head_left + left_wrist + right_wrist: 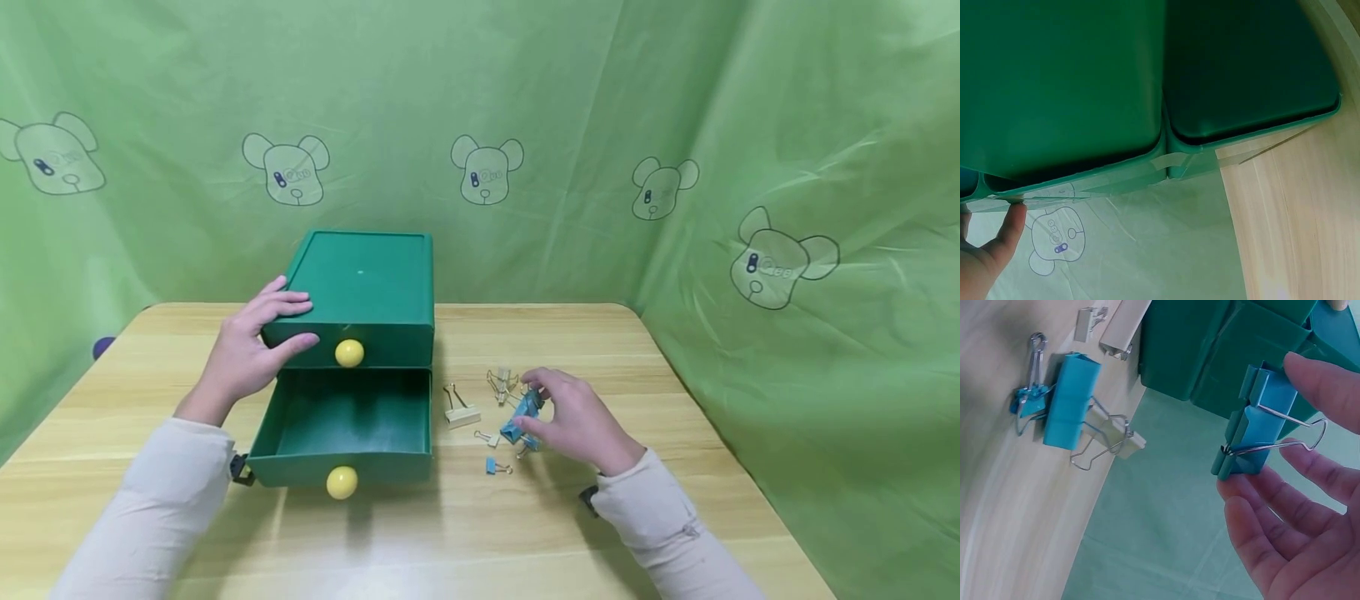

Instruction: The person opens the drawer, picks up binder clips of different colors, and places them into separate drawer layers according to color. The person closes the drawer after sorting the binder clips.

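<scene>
My right hand (581, 421) pinches a large blue binder clip (1266, 422) by its ends, thumb on one side and fingertips on the other. Just beyond it, another large blue binder clip (1072, 400) lies on the table beside a smaller blue one (1030, 400). On the left, my left hand (247, 346) rests against the upper corner of a green two-drawer box (360, 275), fingers on top and thumb at the front. The lower drawer (337, 469) is pulled out, with its inside bare; the upper drawer is closed.
Between box and right hand lie a large whitish binder clip (463, 416), a small white clip (491, 439), a small blue clip (492, 466) and a whitish clip (503, 386) farther back. Yellow knobs (342, 482) stick out from the drawers. Green curtain (570, 167) encloses the table.
</scene>
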Tool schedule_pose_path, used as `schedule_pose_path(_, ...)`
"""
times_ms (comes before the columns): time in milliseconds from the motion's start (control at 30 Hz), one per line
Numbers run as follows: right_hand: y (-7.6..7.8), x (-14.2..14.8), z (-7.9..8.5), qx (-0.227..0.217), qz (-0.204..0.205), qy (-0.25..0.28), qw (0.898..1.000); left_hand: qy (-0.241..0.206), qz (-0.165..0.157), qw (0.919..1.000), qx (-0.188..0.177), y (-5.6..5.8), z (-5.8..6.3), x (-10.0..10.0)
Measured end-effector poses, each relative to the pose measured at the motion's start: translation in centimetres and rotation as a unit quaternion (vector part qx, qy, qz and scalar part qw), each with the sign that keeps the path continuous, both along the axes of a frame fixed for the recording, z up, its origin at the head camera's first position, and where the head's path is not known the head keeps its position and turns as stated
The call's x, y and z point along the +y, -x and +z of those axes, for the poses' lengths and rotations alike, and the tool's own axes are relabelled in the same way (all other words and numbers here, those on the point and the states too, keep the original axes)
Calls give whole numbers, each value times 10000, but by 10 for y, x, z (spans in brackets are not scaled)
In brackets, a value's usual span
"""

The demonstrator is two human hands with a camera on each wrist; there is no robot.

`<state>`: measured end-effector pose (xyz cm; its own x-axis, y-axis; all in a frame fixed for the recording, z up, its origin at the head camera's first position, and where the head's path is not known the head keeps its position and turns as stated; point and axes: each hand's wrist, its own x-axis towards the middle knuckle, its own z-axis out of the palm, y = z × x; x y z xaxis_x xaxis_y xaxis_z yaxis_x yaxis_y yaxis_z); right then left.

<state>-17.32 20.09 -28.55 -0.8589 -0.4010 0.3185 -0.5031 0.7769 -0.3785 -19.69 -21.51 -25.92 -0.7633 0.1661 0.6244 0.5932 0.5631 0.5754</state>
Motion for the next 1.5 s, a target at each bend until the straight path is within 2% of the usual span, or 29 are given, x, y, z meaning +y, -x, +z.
schedule_pose_path(667, -2, -14, 14, 397, 339, 93, 9986, -10, -2, 10000, 20, 2, 1, 1)
schedule_pose_path(1500, -8, -35, 32, 602, 716, 122, 9955, -34, 34, 10000, -3, 1, -1, 0)
